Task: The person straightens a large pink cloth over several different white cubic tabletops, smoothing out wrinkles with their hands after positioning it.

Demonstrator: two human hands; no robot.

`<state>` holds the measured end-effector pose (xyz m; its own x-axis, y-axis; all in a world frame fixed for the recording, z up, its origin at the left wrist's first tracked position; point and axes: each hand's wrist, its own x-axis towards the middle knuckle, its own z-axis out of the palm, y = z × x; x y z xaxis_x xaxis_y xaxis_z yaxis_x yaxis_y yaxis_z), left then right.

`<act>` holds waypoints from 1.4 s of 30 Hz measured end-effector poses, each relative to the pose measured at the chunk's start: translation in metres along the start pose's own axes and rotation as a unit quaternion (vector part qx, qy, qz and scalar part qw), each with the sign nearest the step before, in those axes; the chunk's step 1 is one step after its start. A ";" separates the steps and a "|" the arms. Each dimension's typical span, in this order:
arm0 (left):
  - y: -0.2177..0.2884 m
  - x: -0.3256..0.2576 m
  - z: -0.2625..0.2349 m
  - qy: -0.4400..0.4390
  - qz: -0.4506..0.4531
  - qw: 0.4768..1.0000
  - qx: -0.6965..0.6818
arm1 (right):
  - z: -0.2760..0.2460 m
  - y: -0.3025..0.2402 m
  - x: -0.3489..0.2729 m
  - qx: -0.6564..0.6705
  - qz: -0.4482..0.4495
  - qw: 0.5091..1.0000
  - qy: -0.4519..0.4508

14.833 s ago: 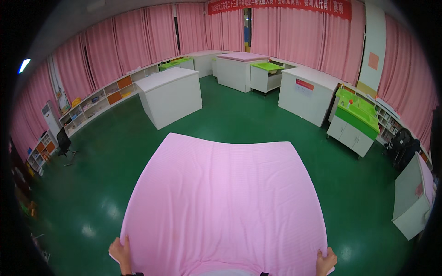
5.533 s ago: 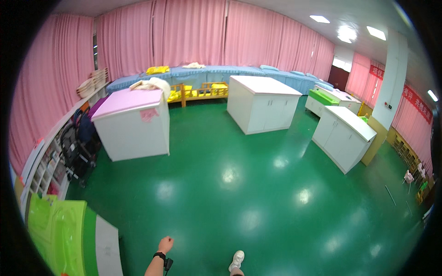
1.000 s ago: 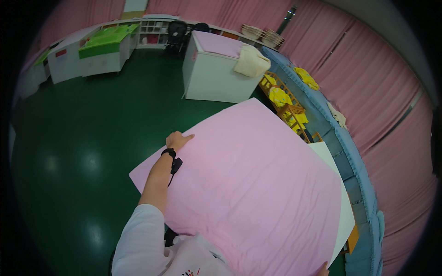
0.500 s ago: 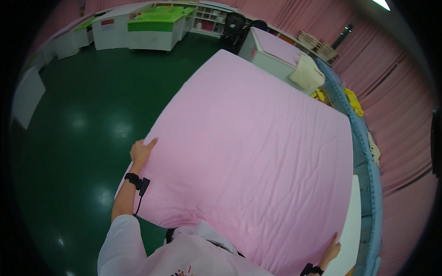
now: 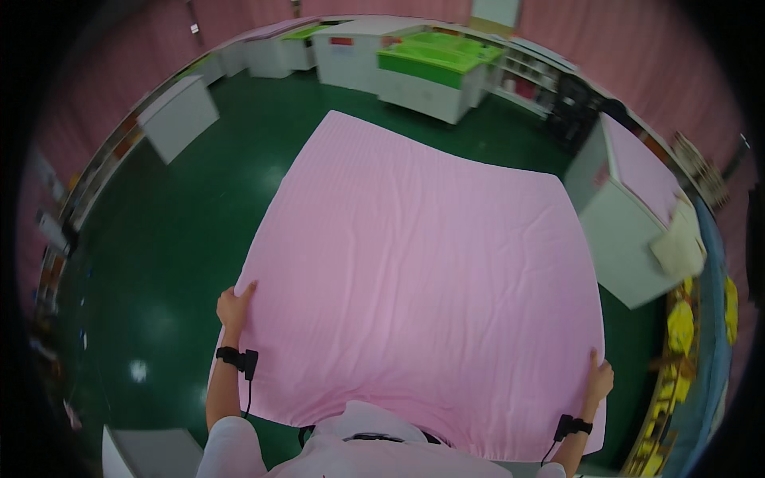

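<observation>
A large pink mattress [image 5: 422, 271] with a wrinkled cloth cover stretches out in front of me, its near edge against my body. My left hand [image 5: 233, 309] grips its left side, thumb on top and fingers hidden beneath the edge. On the right side, my right hand [image 5: 600, 381] holds the opposite edge in the same way, nearer to the front corner. Black bands with small boxes sit on both wrists. The mattress's underside is hidden, and its surface bows slightly.
To the right stands a white cabinet [image 5: 625, 247] with a pink top and a cream cloth [image 5: 682, 245] over its corner. Far ahead are a green-topped unit [image 5: 426, 70] and a black stroller [image 5: 570, 107]. A white panel [image 5: 151, 452] rises at lower left from the green floor [image 5: 159, 263].
My view has turned left, bringing the pink-topped cabinet further right. The mattress has swung round with me, its far edge now lower. Both hands keep their hold.
</observation>
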<state>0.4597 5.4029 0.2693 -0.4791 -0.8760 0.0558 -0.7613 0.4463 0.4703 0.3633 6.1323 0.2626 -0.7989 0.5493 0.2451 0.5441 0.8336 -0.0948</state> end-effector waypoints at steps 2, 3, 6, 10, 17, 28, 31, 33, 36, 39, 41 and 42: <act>-0.008 0.010 -0.013 0.048 -0.031 0.998 0.022 | 0.016 -0.073 0.034 0.021 -0.041 0.999 -0.005; -0.013 0.016 -0.014 0.079 -0.042 0.995 0.038 | 0.028 -0.104 0.049 0.020 -0.066 0.997 -0.018; -0.037 0.044 0.003 0.135 -0.080 0.985 0.073 | 0.065 -0.194 0.099 0.032 -0.125 0.992 -0.012; -0.054 0.080 0.041 0.151 -0.165 0.970 0.091 | 0.078 -0.334 0.128 0.070 -0.174 0.981 -0.056; 0.016 0.209 0.085 0.156 -0.225 0.960 0.050 | 0.095 -0.518 0.209 0.074 -0.231 0.970 -0.013; 0.144 0.420 0.175 0.216 -0.200 0.955 0.028 | 0.161 -0.741 0.333 0.089 -0.176 0.980 -0.017; 0.219 0.500 0.181 0.218 -0.193 0.955 -0.057 | 0.184 -0.829 0.366 0.105 -0.216 0.969 0.058; 0.229 0.552 0.192 0.235 -0.177 0.955 0.028 | 0.178 -0.898 0.391 0.125 -0.223 0.966 0.025; 0.254 0.617 0.205 0.262 -0.167 0.950 -0.008 | 0.207 -0.986 0.435 0.150 -0.262 0.952 0.046; 0.294 0.664 0.207 0.232 -0.233 0.944 0.020 | 0.229 -1.050 0.461 0.141 -0.278 0.950 0.027; 0.283 0.700 0.230 0.282 -0.211 0.935 0.051 | 0.241 -1.107 0.465 0.129 -0.245 0.961 0.000; 0.273 0.726 0.248 0.318 -0.187 0.925 0.087 | 0.246 -1.140 0.467 0.144 -0.244 0.959 0.008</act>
<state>-0.2045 4.9337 0.2192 0.1438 -0.8811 0.4506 -0.9069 0.0648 0.4163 -0.6928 5.4522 0.2478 -0.9349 0.0911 0.3430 0.0114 0.9737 -0.2275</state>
